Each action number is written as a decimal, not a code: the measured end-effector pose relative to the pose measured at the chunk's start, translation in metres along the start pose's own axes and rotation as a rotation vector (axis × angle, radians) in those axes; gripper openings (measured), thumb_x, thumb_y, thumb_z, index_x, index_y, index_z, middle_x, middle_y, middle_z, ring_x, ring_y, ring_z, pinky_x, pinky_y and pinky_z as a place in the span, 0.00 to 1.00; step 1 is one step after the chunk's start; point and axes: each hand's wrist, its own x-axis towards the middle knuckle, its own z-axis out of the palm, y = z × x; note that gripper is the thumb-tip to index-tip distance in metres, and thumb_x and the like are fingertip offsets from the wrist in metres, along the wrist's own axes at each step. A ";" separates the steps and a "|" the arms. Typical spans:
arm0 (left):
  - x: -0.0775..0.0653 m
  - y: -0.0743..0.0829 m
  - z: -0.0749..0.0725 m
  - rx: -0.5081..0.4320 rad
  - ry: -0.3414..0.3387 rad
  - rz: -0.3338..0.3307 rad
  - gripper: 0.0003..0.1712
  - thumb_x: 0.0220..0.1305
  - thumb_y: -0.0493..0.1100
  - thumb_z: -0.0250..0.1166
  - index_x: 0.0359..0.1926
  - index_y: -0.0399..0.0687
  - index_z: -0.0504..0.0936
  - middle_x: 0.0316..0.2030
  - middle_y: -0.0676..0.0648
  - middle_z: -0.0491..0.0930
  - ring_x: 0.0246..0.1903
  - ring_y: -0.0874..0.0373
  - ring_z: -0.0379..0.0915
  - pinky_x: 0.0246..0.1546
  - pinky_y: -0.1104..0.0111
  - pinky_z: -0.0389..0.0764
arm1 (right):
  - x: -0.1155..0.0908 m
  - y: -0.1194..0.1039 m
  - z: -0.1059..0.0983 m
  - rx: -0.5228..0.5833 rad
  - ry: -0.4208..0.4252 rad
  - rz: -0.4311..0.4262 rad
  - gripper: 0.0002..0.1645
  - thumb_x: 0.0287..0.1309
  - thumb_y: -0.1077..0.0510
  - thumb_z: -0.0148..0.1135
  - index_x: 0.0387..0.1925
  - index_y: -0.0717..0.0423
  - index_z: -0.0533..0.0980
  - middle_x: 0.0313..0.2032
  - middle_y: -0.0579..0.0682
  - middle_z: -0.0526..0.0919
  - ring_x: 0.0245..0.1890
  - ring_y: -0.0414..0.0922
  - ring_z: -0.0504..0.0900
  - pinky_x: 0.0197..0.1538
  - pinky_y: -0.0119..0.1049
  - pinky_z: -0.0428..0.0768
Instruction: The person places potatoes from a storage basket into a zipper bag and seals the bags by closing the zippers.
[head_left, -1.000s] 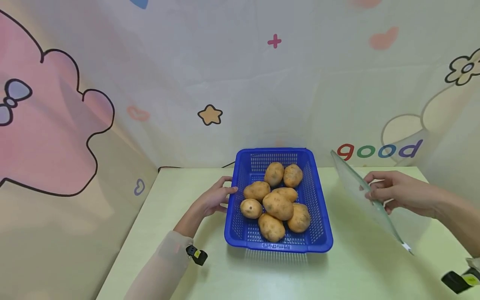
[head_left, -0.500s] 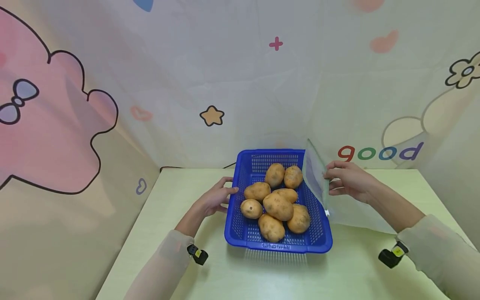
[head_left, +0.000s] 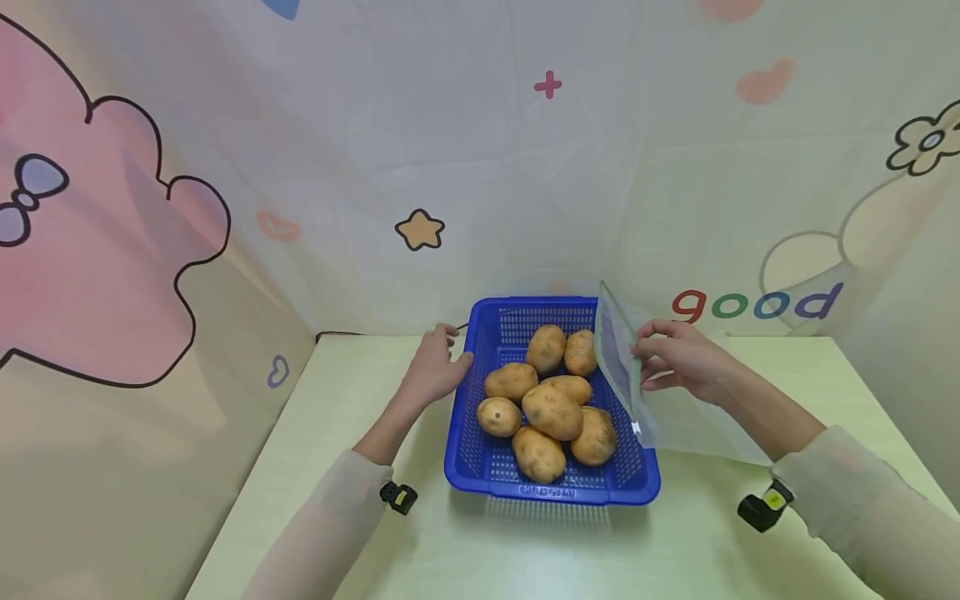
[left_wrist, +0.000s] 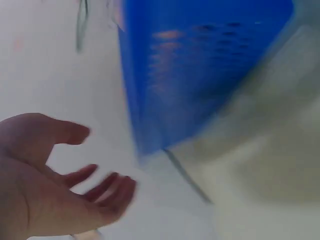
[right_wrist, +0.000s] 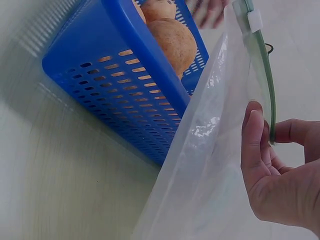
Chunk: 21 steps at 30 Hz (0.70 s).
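Observation:
A blue plastic basket (head_left: 551,492) with slotted sides stands on the table, holding several potatoes (head_left: 552,411). My right hand (head_left: 686,360) pinches a clear zipper bag (right_wrist: 200,155) by its green zip edge, thumb on one side and fingers on the other. The bag's top overlaps the basket's right side in the head view, and a white slider (right_wrist: 255,21) sits on the zip. Beside the basket's left rim is my left hand (head_left: 435,367), holding nothing. In the left wrist view its fingers (left_wrist: 120,197) are loosely bent, apart from the blue wall.
The pale green table (head_left: 352,375) ends at a printed cloth backdrop (head_left: 510,192) behind the basket. Another cloth wall (head_left: 225,450) closes off the left side. A thin dark cord (head_left: 341,334) runs along the table's back edge.
My right hand has brought the bag leftward from beside the basket to over its right rim. My left hand has let go of the basket's left rim and moved slightly up.

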 end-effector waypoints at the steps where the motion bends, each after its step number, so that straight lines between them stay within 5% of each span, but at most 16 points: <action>1: 0.000 0.012 0.002 0.064 0.049 0.064 0.28 0.76 0.43 0.62 0.70 0.34 0.69 0.61 0.32 0.75 0.61 0.39 0.75 0.59 0.48 0.80 | -0.001 0.000 0.000 -0.003 0.002 -0.001 0.17 0.77 0.60 0.57 0.58 0.64 0.65 0.36 0.52 0.79 0.29 0.45 0.85 0.40 0.40 0.90; 3: 0.000 0.039 0.007 0.124 0.078 0.164 0.26 0.77 0.45 0.63 0.68 0.35 0.72 0.61 0.35 0.76 0.60 0.41 0.76 0.61 0.51 0.79 | -0.003 0.000 -0.001 -0.005 0.009 -0.003 0.17 0.77 0.60 0.57 0.58 0.64 0.65 0.35 0.53 0.79 0.29 0.45 0.85 0.40 0.40 0.90; 5: 0.002 0.066 0.016 0.108 0.021 0.202 0.26 0.78 0.46 0.63 0.68 0.36 0.73 0.60 0.38 0.78 0.60 0.44 0.77 0.61 0.53 0.80 | -0.005 -0.001 -0.001 -0.005 0.019 -0.002 0.16 0.77 0.60 0.56 0.57 0.64 0.65 0.34 0.53 0.80 0.29 0.45 0.85 0.40 0.40 0.90; 10: 0.016 0.110 0.053 0.089 -0.137 0.186 0.29 0.78 0.50 0.63 0.70 0.39 0.73 0.58 0.43 0.80 0.55 0.51 0.79 0.55 0.59 0.82 | -0.008 0.001 0.000 -0.022 0.040 -0.032 0.15 0.78 0.60 0.56 0.56 0.64 0.66 0.33 0.53 0.79 0.28 0.45 0.85 0.39 0.40 0.90; 15: 0.029 0.121 0.094 -0.004 -0.256 0.082 0.28 0.78 0.49 0.63 0.70 0.39 0.70 0.45 0.46 0.85 0.39 0.55 0.82 0.50 0.61 0.84 | -0.009 0.001 0.003 -0.024 0.062 -0.054 0.14 0.78 0.60 0.57 0.55 0.64 0.67 0.32 0.52 0.79 0.27 0.44 0.85 0.37 0.39 0.89; 21: 0.038 0.123 0.120 -0.206 -0.287 0.018 0.11 0.77 0.38 0.62 0.54 0.36 0.74 0.31 0.44 0.83 0.26 0.52 0.85 0.34 0.61 0.90 | -0.014 0.000 0.005 -0.055 0.078 -0.069 0.14 0.77 0.61 0.57 0.55 0.66 0.67 0.31 0.52 0.79 0.26 0.44 0.84 0.36 0.38 0.89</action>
